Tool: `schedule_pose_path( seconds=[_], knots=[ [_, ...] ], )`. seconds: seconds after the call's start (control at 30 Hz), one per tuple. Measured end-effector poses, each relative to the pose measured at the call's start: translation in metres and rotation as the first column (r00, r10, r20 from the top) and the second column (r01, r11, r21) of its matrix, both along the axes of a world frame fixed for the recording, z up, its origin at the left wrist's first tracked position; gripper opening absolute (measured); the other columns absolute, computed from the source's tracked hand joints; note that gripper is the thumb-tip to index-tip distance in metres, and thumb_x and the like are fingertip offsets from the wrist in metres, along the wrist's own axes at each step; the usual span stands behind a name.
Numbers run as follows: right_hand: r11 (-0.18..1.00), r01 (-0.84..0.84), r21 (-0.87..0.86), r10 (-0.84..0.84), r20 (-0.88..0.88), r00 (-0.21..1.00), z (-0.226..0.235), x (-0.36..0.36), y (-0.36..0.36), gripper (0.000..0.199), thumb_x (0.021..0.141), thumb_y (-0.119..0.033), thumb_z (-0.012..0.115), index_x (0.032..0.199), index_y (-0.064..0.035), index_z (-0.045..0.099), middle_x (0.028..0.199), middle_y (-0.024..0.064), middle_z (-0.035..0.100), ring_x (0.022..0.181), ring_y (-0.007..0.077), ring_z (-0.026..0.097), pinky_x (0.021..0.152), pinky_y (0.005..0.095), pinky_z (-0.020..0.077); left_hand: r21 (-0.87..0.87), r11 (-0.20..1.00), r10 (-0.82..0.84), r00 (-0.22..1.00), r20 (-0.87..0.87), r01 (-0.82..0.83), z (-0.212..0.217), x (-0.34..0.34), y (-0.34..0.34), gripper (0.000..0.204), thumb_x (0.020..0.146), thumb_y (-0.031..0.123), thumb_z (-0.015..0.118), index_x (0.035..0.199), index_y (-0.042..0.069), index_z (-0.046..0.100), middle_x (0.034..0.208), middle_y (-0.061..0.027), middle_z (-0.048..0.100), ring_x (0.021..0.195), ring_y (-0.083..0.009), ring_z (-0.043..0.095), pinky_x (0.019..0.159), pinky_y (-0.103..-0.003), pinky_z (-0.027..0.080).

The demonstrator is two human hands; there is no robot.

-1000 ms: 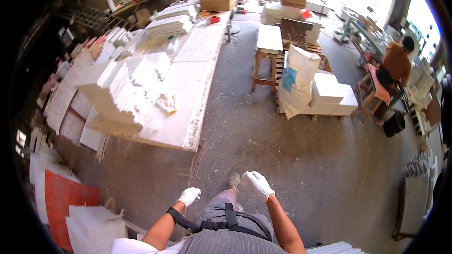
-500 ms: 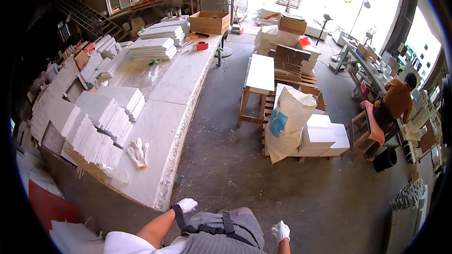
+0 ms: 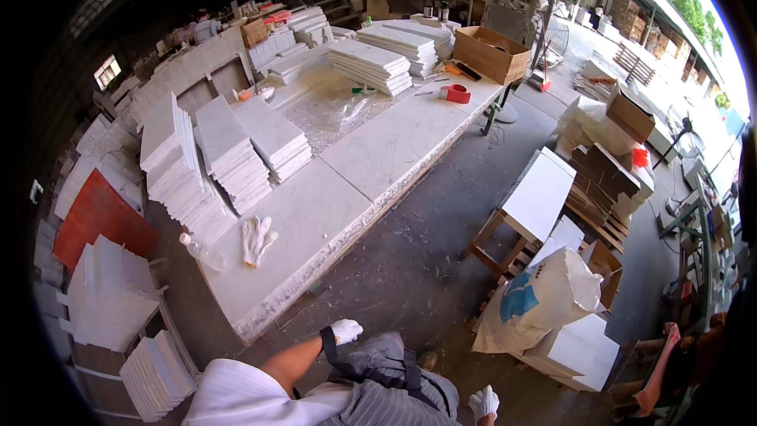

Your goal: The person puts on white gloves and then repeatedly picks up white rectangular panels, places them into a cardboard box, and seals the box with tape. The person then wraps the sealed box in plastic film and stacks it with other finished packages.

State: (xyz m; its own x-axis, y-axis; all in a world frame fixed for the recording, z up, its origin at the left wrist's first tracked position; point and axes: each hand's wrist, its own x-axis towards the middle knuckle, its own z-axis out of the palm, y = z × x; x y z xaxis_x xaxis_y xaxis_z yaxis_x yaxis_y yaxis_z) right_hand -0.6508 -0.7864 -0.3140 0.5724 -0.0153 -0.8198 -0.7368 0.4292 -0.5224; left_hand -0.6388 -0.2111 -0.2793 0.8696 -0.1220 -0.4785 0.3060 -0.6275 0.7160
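Observation:
My left hand (image 3: 345, 331), in a white knitted glove, is closed in a loose fist near the front end of the long marble-topped table (image 3: 311, 199). A black strap crosses at its wrist. My right hand (image 3: 484, 403), gloved the same way, is also closed, low by my right side and below the big white sack (image 3: 540, 300). Nothing shows in either hand, and neither touches the table. On the tabletop lie a spare pair of white gloves (image 3: 257, 241) and a clear plastic bottle (image 3: 203, 252), beside stacks of white stone slabs (image 3: 272, 140).
An open cardboard box (image 3: 490, 55) and a red tape dispenser (image 3: 455, 93) stand at the table's far end. Right of the dark floor aisle (image 3: 410, 237) are a wooden stand (image 3: 530, 205) with a white top and white boxes (image 3: 576, 351). More slabs (image 3: 118, 292) rest at left.
My view has swung left, so the table and sack appear farther right. The table's front end looks nearer. Both hands stay low and closed; the seated person has mostly left the picture.

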Motion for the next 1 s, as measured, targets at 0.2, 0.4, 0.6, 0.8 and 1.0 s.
schedule_pose_path(
  seconds=[0.2, 0.4, 0.6, 0.8, 1.0],
  knots=[
    [0.971, -0.023, -0.238, 0.075, 0.213, 0.974, 0.1, 0.257, 0.038, 0.023, 0.102, -0.034, 0.053, 0.083, -0.0209, 0.05, 0.069, -0.0056, 0.046, 0.056, 0.0102, 0.048, 0.046, 0.0259, 0.0373, -0.351, 0.55, 0.718, 0.644, -0.265, -0.758, 0.043, 0.079, -0.028, 0.026, 0.1, 0.025, 0.058, 0.094, 0.002, 0.067, 0.081, -0.0058, 0.068, 0.072, -0.015, 0.065, 0.066, -0.03, 0.054],
    [0.943, -0.316, 0.104, 0.267, 0.332, 0.905, 0.124, 0.396, 0.222, 0.016, 0.102, -0.026, 0.056, 0.09, -0.015, 0.055, 0.067, -0.0046, 0.041, 0.054, 0.0093, 0.043, 0.049, 0.0257, 0.0355, -0.407, 0.471, 0.79, 0.58, -0.201, -0.783, 0.096, 0.23, 0.028, 0.026, 0.099, 0.025, 0.061, 0.087, 0.003, 0.065, 0.074, -0.0015, 0.063, 0.062, -0.0087, 0.057, 0.059, -0.027, 0.051],
    [0.79, -0.57, -0.223, 0.612, 0.262, 0.746, 0.156, 0.477, 0.388, 0.037, 0.098, -0.033, 0.064, 0.12, -0.0031, 0.062, 0.087, 0.0073, 0.065, 0.065, 0.015, 0.061, 0.061, 0.0319, 0.056, -0.457, 0.489, 0.813, 0.579, -0.071, -0.743, 0.141, 0.36, 0.11, 0.03, 0.098, 0.034, 0.064, 0.091, 0.005, 0.067, 0.075, 0.0015, 0.062, 0.065, -0.0067, 0.056, 0.061, -0.025, 0.048],
    [0.664, -0.661, -0.35, 0.746, 0.373, 0.552, 0.183, 0.593, 0.48, 0.034, 0.098, -0.03, 0.064, 0.117, -0.0016, 0.063, 0.081, 0.0079, 0.066, 0.06, 0.0146, 0.062, 0.058, 0.0291, 0.0557, -0.534, 0.401, 0.876, 0.483, -0.015, -0.744, 0.157, 0.414, 0.189, 0.037, 0.095, 0.042, 0.068, 0.096, 0.005, 0.067, 0.082, -0.0032, 0.067, 0.077, -0.0115, 0.062, 0.073, -0.03, 0.051],
    [0.579, -0.764, -0.286, 0.8, 0.379, 0.465, 0.179, 0.676, 0.568, 0.03, 0.098, -0.027, 0.064, 0.112, -0.0001, 0.063, 0.08, 0.0094, 0.067, 0.064, 0.0168, 0.065, 0.06, 0.0301, 0.0558, 0.134, 0.083, 0.437, 0.157, 0.886, -0.987, 0.207, 0.426, 0.287, 0.035, 0.084, 0.029, 0.077, 0.108, 0.007, 0.067, 0.111, -0.0125, 0.068, 0.097, -0.0341, 0.065, 0.086, -0.042, 0.052]
  ],
)
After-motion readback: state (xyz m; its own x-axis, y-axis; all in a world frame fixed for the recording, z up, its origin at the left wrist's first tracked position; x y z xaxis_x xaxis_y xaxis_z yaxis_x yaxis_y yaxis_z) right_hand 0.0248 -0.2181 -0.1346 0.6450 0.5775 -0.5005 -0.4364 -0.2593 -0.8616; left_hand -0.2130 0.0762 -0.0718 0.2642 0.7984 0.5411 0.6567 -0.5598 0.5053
